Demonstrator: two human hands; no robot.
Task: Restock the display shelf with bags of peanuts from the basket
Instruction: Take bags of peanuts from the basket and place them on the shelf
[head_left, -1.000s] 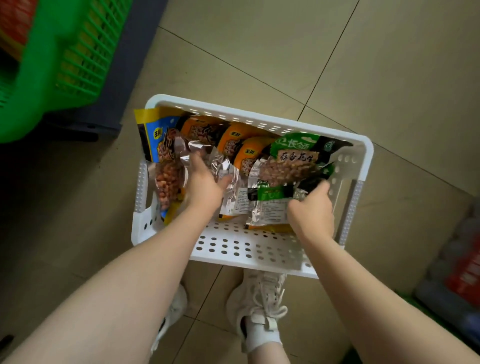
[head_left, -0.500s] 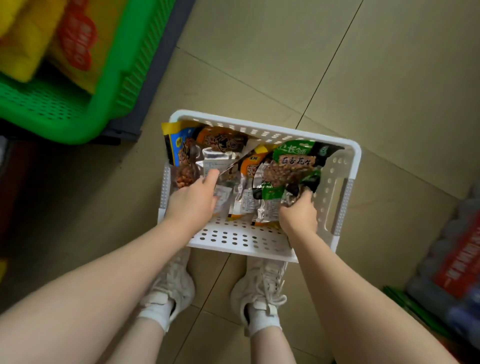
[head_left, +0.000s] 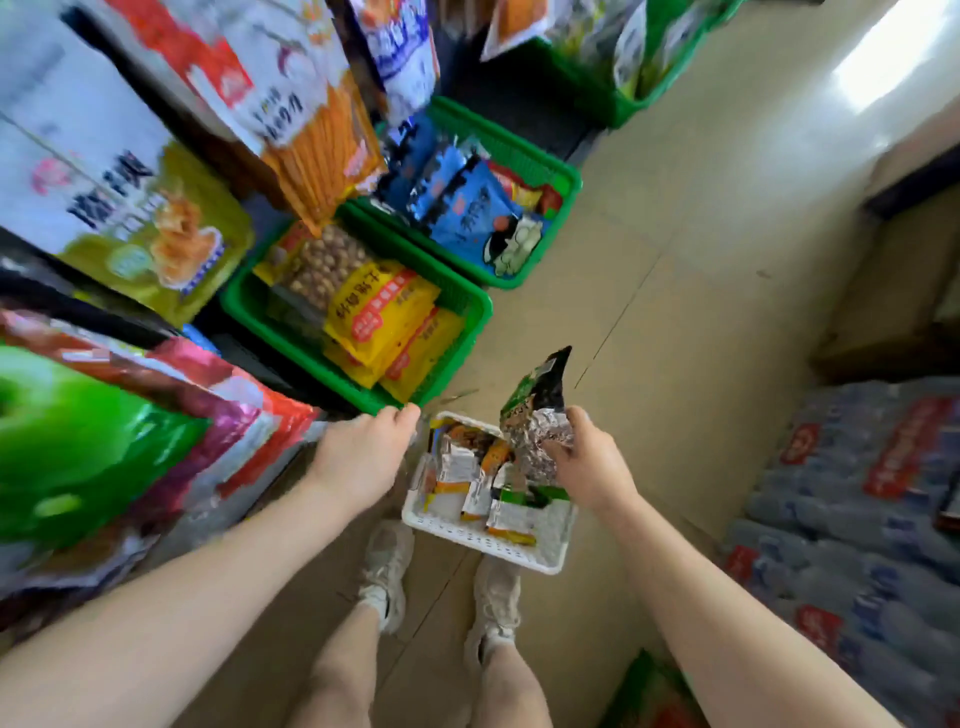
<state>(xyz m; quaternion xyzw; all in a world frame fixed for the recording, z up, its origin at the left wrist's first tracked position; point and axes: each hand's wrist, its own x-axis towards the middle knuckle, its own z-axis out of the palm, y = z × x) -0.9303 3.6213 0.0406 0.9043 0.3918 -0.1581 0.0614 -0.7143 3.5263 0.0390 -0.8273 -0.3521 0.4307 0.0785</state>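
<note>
green bag (head_left: 537, 400) now lifted above white basket (head_left: 483, 540) | right hand (head_left: 589, 462) grips it | left hand (head_left: 363, 452) curled, empty

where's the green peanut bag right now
In the head view, the green peanut bag is held up in the right hand, above the far right corner of the white basket.

Left hand (head_left: 363, 457) curled, empty; right hand (head_left: 589, 462) fingers pinching.
</note>
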